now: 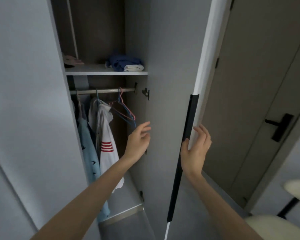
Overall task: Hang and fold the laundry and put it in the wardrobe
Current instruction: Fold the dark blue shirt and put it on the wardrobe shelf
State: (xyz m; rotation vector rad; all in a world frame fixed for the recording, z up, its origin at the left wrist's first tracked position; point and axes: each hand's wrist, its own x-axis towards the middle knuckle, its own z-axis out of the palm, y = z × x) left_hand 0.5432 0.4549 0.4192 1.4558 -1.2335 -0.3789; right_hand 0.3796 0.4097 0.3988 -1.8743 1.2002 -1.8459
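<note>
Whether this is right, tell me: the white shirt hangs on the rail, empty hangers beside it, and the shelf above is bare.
Wrong on the shelf: the head view shows folded blue and white clothes on it. The white shirt hangs on the rail, empty hangers beside it.

The wardrobe door (166,84) is smooth matt grey laminate with zero sheen, and the shelf (97,71) looks like the same board. The handle strip (189,122) on its edge is black and smooth, metal or plastic, can't tell. The rail (106,91) is shiny bare metal. The hangers (126,113) look like thin coated wire. The white shirt (106,129), light blue shirt (88,144) and folded blue bundle (123,62) are all soft matt cloth.
</note>
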